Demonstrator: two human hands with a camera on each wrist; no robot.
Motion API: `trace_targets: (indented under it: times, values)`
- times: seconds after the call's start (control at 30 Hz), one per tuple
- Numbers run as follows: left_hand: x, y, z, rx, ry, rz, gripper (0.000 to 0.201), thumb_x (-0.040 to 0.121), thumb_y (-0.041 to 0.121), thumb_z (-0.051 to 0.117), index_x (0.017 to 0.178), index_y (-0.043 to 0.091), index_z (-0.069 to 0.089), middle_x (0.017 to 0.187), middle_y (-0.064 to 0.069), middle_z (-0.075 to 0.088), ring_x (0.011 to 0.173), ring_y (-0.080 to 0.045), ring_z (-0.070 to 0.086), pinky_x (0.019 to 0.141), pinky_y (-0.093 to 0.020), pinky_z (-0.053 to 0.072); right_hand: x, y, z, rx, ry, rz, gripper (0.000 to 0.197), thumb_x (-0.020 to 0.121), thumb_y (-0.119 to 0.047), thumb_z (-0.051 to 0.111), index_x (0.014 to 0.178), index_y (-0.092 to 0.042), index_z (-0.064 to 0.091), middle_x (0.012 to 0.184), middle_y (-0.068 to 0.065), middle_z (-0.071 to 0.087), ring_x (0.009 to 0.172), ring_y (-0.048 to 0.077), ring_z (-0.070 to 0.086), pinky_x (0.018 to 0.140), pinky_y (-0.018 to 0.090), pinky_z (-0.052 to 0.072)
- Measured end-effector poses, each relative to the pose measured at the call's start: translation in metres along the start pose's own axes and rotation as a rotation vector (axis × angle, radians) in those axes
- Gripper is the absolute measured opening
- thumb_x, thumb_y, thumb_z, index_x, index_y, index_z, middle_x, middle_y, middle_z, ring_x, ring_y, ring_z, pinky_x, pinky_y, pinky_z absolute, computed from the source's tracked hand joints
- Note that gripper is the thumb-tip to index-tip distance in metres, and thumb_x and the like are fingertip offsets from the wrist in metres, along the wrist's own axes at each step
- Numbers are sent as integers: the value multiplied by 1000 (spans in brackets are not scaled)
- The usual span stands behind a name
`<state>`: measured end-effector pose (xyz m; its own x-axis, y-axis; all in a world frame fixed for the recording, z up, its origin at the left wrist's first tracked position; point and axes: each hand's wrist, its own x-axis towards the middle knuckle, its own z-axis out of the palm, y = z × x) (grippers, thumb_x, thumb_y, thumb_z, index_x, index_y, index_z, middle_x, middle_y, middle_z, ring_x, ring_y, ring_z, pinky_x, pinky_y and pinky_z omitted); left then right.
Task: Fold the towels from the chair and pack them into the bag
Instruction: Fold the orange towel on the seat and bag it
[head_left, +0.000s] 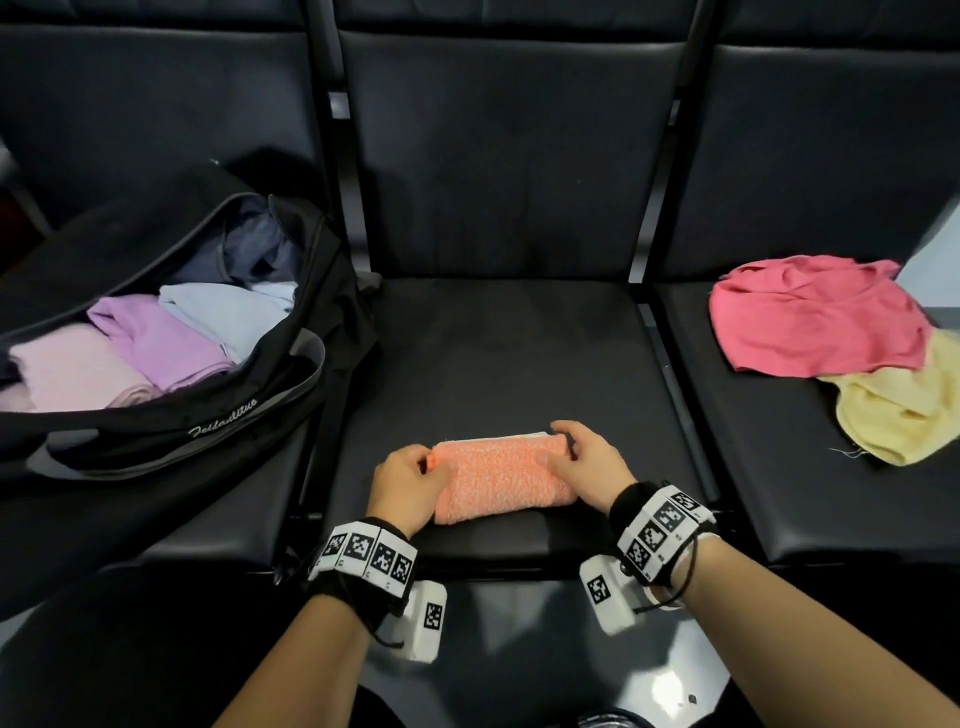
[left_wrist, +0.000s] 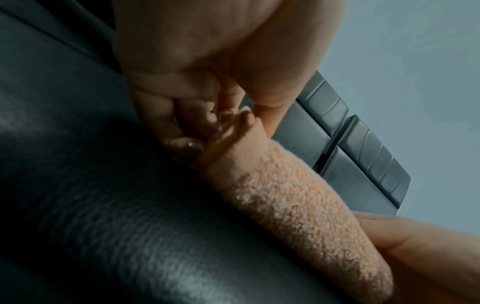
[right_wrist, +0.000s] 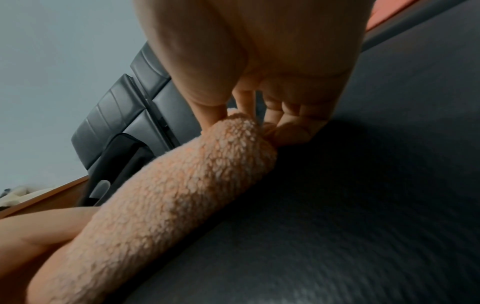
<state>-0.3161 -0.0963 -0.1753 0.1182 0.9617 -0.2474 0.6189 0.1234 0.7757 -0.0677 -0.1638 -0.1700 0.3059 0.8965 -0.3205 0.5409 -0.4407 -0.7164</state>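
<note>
Evidently finishing the fold, the left hand (head_left: 402, 483) and right hand (head_left: 587, 470) each pinch an end of the orange towel (head_left: 501, 480) on the middle seat (head_left: 519, 343); next, carrying it to the bag (head_left: 218, 415).

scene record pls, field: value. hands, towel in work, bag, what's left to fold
left hand: grips left end of the orange towel
right hand: grips its right end
orange towel: folded, lying on the middle seat
bag: black, open, on the left seat; holds folded pale pink, purple and light grey-blue towels
unfolded: red towel overlapping yellow towel, on the right seat
stage: orange towel not yet in bag
</note>
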Motion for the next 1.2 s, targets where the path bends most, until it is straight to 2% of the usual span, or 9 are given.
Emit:
trace_targets:
  times: [0.1, 0.33, 0.6, 0.73, 0.83, 0.97, 1.03, 1.1, 1.2]
  values:
    - [0, 1, 2, 25, 17, -31, 31, 80, 29, 74, 63, 8, 58, 51, 5, 46, 53, -17, 45, 53, -29, 36, 5, -4, -1, -89, -64, 4, 54, 90, -37, 66, 141, -27, 50, 140, -1, 56, 129, 18, 51, 108, 31, 40]
    - [3, 10, -1, 33, 38, -143, 17, 75, 30, 77, 70, 18, 66, 68, 3, 67, 69, -18, 63, 66, -29, 51, 11, -21, -5, -210, -112, 51, 34, 90, -37, 64, 122, -26, 60, 108, -3, 62, 98, 17, 59, 80, 27, 46]
    - [-14, 4, -8, 44, -13, -139, 20, 74, 31, 80, 78, 26, 61, 73, 6, 66, 70, -8, 62, 58, -20, 44, -9, -20, -7, -175, -145, -39, 6, 91, -21, 62, 96, -21, 60, 90, -4, 60, 84, 14, 57, 66, 24, 44]
    - [-21, 16, -12, 174, -17, -57, 23, 77, 29, 73, 98, 28, 62, 94, 7, 63, 95, -17, 63, 85, -28, 49, -24, -29, -19, -105, -129, -131, 14, 88, -21, 68, 85, -20, 55, 79, -4, 56, 76, 11, 52, 67, 27, 43]
    - [-32, 36, -16, 146, -70, 119, 62, 71, 34, 65, 132, 27, 55, 129, 5, 51, 126, -16, 45, 110, -32, 37, -36, -48, -33, -143, -137, -264, 15, 86, -26, 70, 90, -22, 56, 80, -7, 58, 74, 9, 52, 68, 25, 44]
    - [-46, 70, -21, 253, -287, 346, 89, 59, 53, 62, 144, 40, 39, 149, 15, 42, 145, -9, 27, 123, -42, 19, -52, -92, -51, -354, -158, -480, 21, 81, -37, 70, 92, -33, 52, 81, -9, 62, 75, 9, 58, 69, 32, 50]
    - [-48, 78, -25, 237, -365, 328, 77, 58, 53, 73, 130, 47, 47, 128, 19, 61, 126, -7, 52, 114, -44, 36, -59, -111, -57, -492, -148, -568, 24, 82, -41, 68, 97, -34, 51, 88, -13, 61, 83, 8, 57, 73, 35, 49]
    - [-50, 80, -32, 116, -436, 295, 54, 57, 46, 80, 108, 39, 61, 97, 15, 72, 93, -2, 67, 91, -40, 56, -65, -126, -60, -583, -139, -636, 26, 84, -44, 66, 103, -36, 51, 96, -17, 61, 91, 8, 57, 77, 35, 48]
    - [-52, 80, -44, -39, -492, 301, 34, 67, 31, 85, 96, 28, 68, 90, 10, 76, 83, -5, 72, 77, -33, 60, -69, -146, -61, -617, -121, -706, 26, 84, -44, 65, 106, -36, 54, 99, -17, 63, 93, 6, 58, 79, 34, 49]
